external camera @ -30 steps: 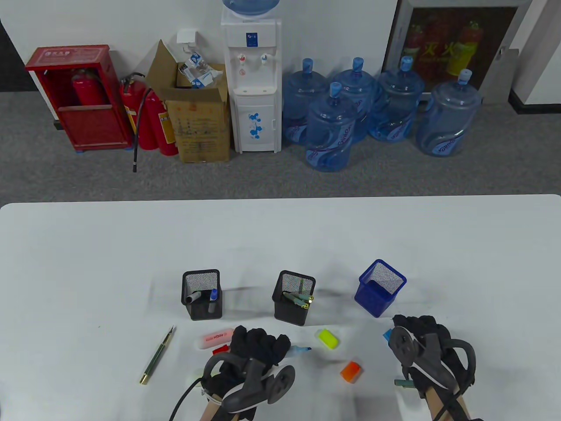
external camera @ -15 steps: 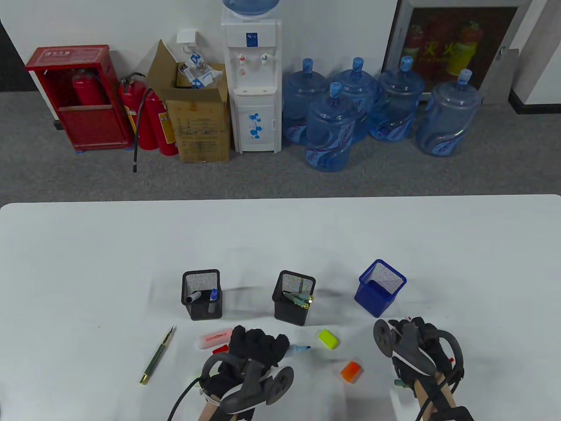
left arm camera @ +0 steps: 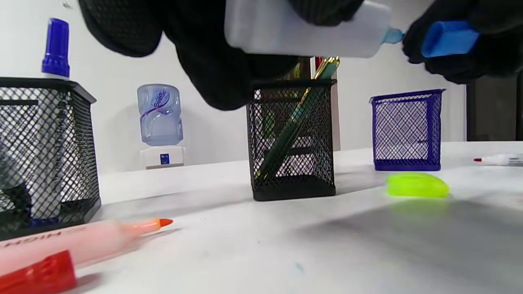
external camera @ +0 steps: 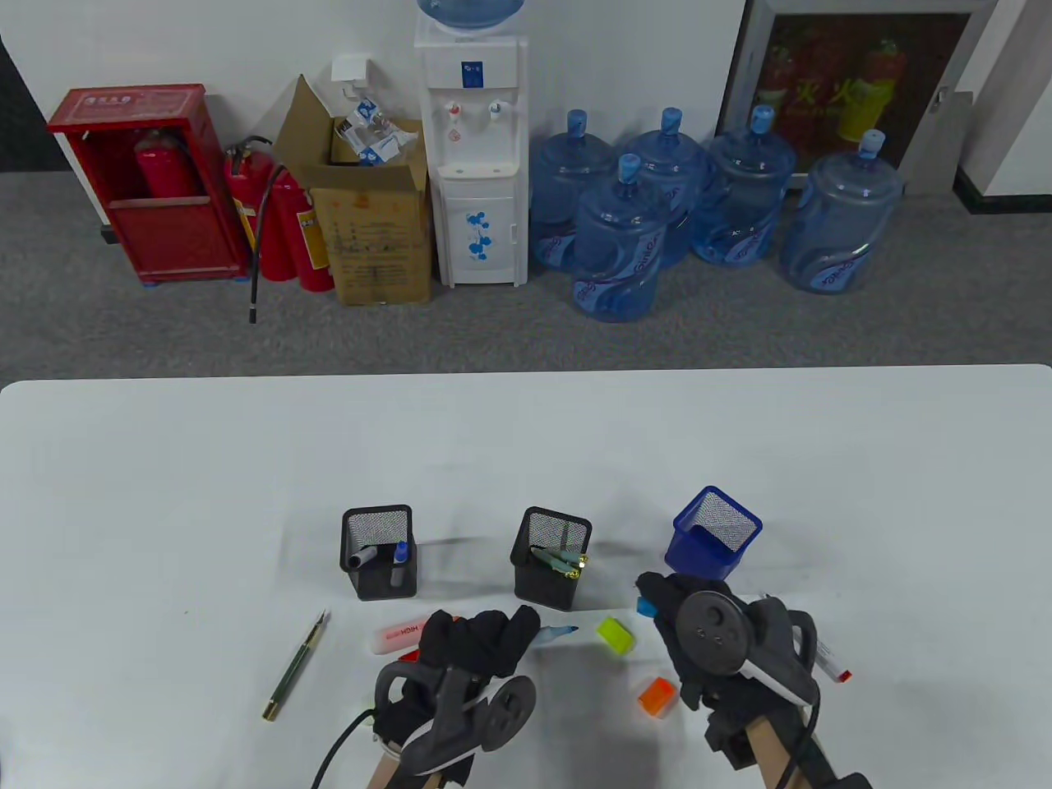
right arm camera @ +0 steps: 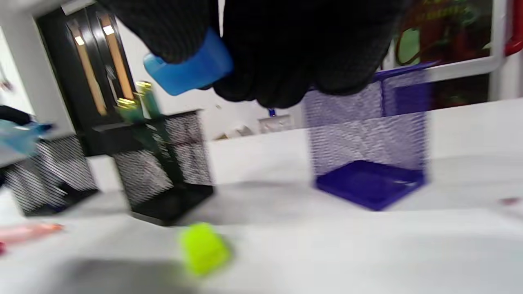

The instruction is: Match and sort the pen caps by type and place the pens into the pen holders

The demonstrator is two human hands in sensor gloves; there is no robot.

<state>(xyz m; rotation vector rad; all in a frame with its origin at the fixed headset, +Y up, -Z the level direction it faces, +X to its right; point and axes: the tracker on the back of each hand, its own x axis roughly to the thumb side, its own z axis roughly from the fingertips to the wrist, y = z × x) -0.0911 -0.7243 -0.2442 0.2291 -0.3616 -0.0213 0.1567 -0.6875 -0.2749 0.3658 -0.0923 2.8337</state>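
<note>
My left hand [external camera: 481, 634] grips a pale highlighter [left arm camera: 302, 28] whose blue tip [external camera: 561, 632] points right, a little above the table. Just right of that tip, my right hand [external camera: 670, 604] pinches a blue cap [left arm camera: 449, 38], also seen in the right wrist view [right arm camera: 188, 67]; cap and tip are apart. Behind the hands stand a black mesh holder with markers [external camera: 378, 552], a black mesh holder with green pens [external camera: 551, 557] and a blue mesh holder [external camera: 713, 538].
A yellow-green cap [external camera: 615, 634] and an orange cap [external camera: 658, 696] lie between my hands. A pink highlighter [external camera: 399, 637], a red cap [external camera: 408, 655] and a green pen [external camera: 296, 666] lie left. A white marker with a red end [external camera: 830, 664] lies right.
My right hand has moved left with the blue cap, up to the highlighter's tip. The left hand has shifted slightly and raised the tip. The white marker at the right has come into sight.
</note>
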